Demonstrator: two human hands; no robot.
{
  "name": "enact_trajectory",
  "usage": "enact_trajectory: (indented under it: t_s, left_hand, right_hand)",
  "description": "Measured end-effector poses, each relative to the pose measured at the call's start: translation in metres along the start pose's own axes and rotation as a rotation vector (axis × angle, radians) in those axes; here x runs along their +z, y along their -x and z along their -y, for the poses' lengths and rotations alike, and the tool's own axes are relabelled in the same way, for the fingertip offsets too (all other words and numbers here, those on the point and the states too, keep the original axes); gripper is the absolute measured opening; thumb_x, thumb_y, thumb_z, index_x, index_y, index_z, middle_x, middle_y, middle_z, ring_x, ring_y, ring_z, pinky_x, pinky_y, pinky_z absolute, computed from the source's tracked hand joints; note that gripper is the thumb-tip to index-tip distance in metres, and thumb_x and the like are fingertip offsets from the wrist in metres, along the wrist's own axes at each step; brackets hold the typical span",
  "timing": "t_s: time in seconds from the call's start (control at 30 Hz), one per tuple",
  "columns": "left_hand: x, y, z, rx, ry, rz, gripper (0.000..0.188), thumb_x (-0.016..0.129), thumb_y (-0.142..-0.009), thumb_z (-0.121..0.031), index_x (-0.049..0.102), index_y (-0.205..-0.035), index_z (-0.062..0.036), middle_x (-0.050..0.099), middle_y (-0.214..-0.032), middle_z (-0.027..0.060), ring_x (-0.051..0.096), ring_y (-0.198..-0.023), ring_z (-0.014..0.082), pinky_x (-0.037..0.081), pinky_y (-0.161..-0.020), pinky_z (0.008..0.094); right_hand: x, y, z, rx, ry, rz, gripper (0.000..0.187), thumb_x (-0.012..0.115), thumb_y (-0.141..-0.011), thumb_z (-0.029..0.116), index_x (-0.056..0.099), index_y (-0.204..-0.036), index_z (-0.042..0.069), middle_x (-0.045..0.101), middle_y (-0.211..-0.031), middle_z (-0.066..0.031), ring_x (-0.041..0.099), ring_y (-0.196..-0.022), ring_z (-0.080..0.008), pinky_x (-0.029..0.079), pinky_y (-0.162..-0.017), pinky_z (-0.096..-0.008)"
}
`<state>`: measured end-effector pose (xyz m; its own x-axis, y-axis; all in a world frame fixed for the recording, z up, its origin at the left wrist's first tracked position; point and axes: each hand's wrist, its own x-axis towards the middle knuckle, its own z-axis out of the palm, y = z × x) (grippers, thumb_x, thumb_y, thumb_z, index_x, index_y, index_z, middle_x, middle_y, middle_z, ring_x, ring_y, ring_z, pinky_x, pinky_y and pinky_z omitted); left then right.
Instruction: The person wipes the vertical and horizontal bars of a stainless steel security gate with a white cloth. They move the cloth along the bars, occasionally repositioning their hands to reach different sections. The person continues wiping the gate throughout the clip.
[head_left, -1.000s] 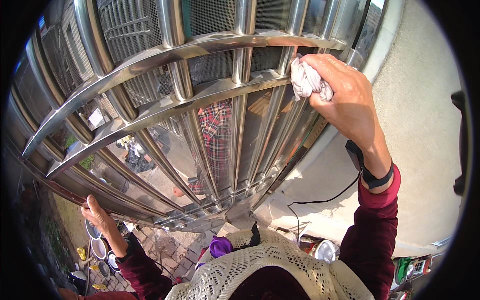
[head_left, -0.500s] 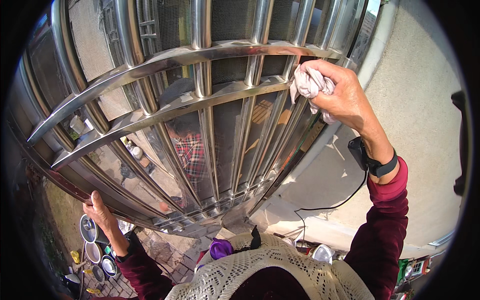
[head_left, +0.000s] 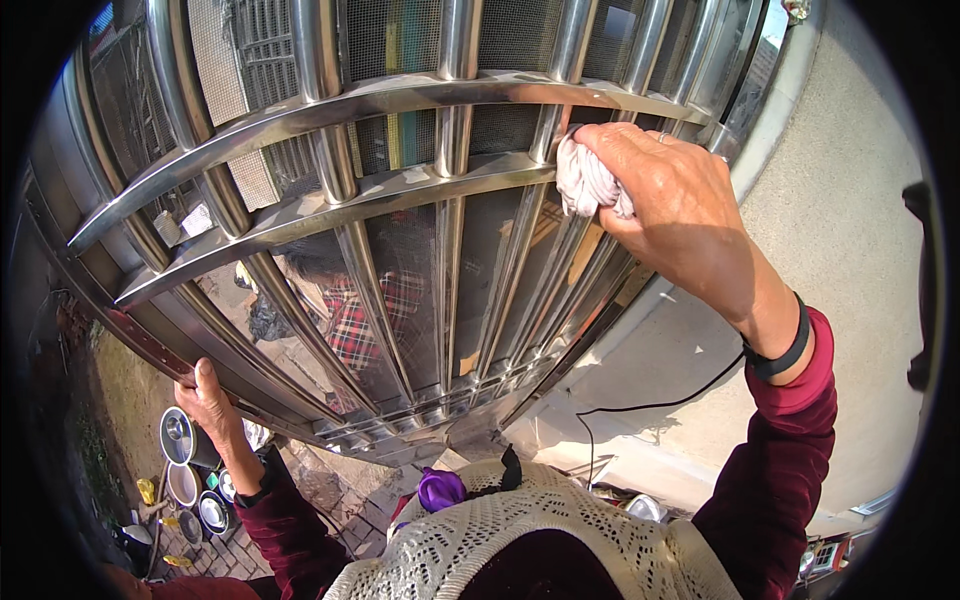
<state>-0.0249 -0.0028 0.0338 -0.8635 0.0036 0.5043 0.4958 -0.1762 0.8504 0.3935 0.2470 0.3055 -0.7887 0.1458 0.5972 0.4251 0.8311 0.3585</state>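
— What is the left hand (head_left: 207,398) doing down low?
— Its fingers are curling around the gate's edge (head_left: 150,350), steadying it.
— And the right hand (head_left: 680,205)?
— It is bunching a white cloth (head_left: 588,185) tightly, pressing it against the lower crossbar (head_left: 400,190), which is running leftward from the fingers.

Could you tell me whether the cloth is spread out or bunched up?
Bunched up: the right hand presses the wadded cloth against the steel bar.
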Motion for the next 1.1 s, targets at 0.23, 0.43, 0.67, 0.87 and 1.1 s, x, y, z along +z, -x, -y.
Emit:
enact_trajectory:
  t_s: [0.23, 0.43, 0.67, 0.87, 1.1]
  left_hand:
    - [-0.001, -0.001, 0.009, 0.04, 0.019, 0.054, 0.054, 0.078, -0.083, -0.051, 0.047, -0.077, -0.0079, 0.044, -0.061, -0.0024, 0.041, -0.048, 0.0077, 0.034, -0.042, 0.0259]
    - [0.0, -0.001, 0.005, 0.0, 0.014, 0.047, 0.055, 0.08, -0.081, -0.052, 0.051, -0.074, -0.0065, 0.042, -0.068, -0.0062, 0.036, -0.062, 0.0071, 0.028, -0.056, 0.0277]
    - [-0.002, 0.003, 0.001, -0.025, 0.03, 0.101, 0.051, 0.079, -0.083, -0.049, 0.05, -0.075, -0.0081, 0.043, -0.069, -0.0062, 0.036, -0.063, 0.0063, 0.027, -0.056, 0.0275]
    - [0.012, -0.002, -0.007, 0.059, 0.017, 0.012, 0.057, 0.083, -0.077, -0.055, 0.047, -0.073, -0.0107, 0.041, -0.064, -0.0047, 0.043, -0.057, 0.0074, 0.038, -0.052, 0.0267]
    - [0.005, 0.001, -0.012, 0.035, -0.029, 0.08, 0.054, 0.081, -0.082, -0.049, 0.046, -0.07, -0.009, 0.043, -0.065, -0.0043, 0.042, -0.059, 0.0092, 0.038, -0.057, 0.0276]
  right_hand:
    - [-0.006, -0.027, -0.008, 0.233, -0.296, 0.28, 0.029, 0.062, -0.077, 0.003, 0.064, -0.105, -0.001, 0.067, -0.092, -0.0103, 0.067, -0.072, -0.0223, 0.053, -0.063, -0.0336]
    - [-0.006, -0.02, -0.009, -0.029, -0.074, 0.151, 0.033, 0.066, -0.075, 0.0, 0.064, -0.108, 0.002, 0.067, -0.093, -0.01, 0.068, -0.078, -0.0242, 0.054, -0.064, -0.0319]
    - [-0.007, -0.016, 0.0, -0.083, 0.155, 0.138, 0.038, 0.072, -0.068, 0.001, 0.063, -0.105, 0.005, 0.066, -0.096, -0.0123, 0.065, -0.089, -0.0324, 0.052, -0.076, -0.0432]
    - [-0.004, -0.028, -0.009, 0.041, -0.122, 0.154, 0.015, 0.069, -0.073, 0.01, 0.067, -0.086, 0.004, 0.067, -0.083, -0.0178, 0.066, -0.08, -0.0386, 0.051, -0.07, -0.0462]
    - [-0.014, 0.002, -0.006, -0.154, 0.343, 0.106, 0.035, 0.075, -0.069, 0.001, 0.067, -0.102, 0.006, 0.065, -0.104, -0.0084, 0.066, -0.087, -0.0282, 0.056, -0.071, -0.0361]
